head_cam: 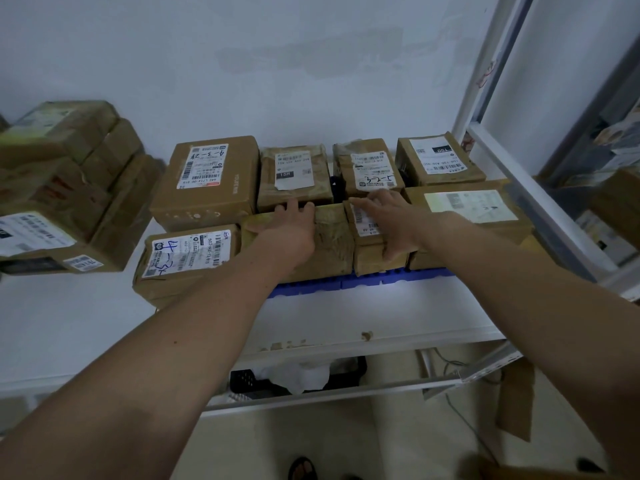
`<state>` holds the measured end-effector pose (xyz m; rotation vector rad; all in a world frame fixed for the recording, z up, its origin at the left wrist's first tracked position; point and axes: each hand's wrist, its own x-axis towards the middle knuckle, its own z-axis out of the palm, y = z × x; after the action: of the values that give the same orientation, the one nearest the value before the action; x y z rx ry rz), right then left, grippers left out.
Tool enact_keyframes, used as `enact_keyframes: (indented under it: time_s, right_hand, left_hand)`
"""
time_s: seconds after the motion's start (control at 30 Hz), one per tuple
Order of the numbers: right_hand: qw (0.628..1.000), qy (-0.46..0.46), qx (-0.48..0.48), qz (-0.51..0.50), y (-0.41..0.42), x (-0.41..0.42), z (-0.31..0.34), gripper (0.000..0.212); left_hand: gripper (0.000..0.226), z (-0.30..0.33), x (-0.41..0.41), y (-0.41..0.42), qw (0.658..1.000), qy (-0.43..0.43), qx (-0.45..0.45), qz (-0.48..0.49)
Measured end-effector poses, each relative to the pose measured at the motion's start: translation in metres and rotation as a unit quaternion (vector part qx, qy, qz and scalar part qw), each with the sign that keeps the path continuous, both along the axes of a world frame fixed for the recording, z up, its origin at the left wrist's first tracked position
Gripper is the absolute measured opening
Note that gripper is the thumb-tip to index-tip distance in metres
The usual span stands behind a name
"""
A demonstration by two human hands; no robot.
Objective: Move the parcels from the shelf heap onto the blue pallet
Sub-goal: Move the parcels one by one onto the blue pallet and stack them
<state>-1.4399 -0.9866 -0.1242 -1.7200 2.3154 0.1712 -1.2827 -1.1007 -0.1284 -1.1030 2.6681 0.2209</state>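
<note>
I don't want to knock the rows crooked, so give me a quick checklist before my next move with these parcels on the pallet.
1. Left hand flat on the taped parcel: ok.
2. Right hand on the narrow parcel: ok.
3. Those two parcels sit side by side in the front row: ok.
4. Back row lined up against the wall: ok.
5. Blue pallet edge visible under the front row; parcels fully supported: cannot tell.
6. Heap at left still holds parcels to move: ok.

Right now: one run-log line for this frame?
left hand: on taped parcel | right hand: on labelled parcel | both parcels on blue pallet
</note>
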Motion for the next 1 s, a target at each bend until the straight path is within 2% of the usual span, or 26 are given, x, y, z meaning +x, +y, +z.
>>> enact_keyframes:
  time_s: [0.37, 0.5, 0.57, 0.63, 0.7, 0.77, 0.83, 0.93, 1.0]
  right_hand:
    - [0.999, 0.039, -0.011, -0.019, 0.001, 0.009, -0.013, 0.120]
    - [0.999, 0.031, 0.009, -0.024, 0.001, 0.015, -0.006, 0.119]
    - [0.999, 0.021, 0.015, -0.024, -0.001, 0.018, 0.004, 0.120]
    - [0.999, 0.033, 0.022, -0.006, -0.006, 0.023, 0.017, 0.121]
    - [0.999, 0.047, 0.012, 0.023, -0.016, 0.033, 0.031, 0.115]
    - [0.997, 0.047, -0.014, 0.061, -0.028, 0.051, 0.042, 0.102]
    - [0.992, 0.043, -0.039, 0.108, -0.042, 0.078, 0.049, 0.086]
    - [0.985, 0.010, -0.057, 0.164, -0.059, 0.120, 0.039, 0.060]
    - [0.978, -0.014, -0.068, 0.195, -0.064, 0.145, 0.030, 0.055]
  left_hand:
    - [0.087, -0.001, -0.002, 0.003, 1.000, 0.004, -0.015, -0.015]
    - [0.102, -0.003, 0.005, 0.001, 1.000, 0.003, 0.006, -0.025]
    - [0.106, 0.000, 0.011, 0.001, 0.998, 0.035, 0.033, -0.029]
    - [0.097, 0.009, 0.019, 0.003, 0.991, 0.120, 0.041, -0.030]
    - [0.072, 0.019, 0.030, 0.003, 0.972, 0.231, 0.030, -0.013]
    - [0.043, 0.027, 0.047, 0.000, 0.958, 0.286, -0.029, 0.022]
    - [0.029, 0.030, 0.069, -0.003, 0.957, 0.269, -0.093, 0.055]
    - [0.024, 0.026, 0.115, -0.005, 0.956, 0.234, -0.132, 0.115]
    - [0.022, 0.018, 0.147, -0.008, 0.958, 0.201, -0.146, 0.146]
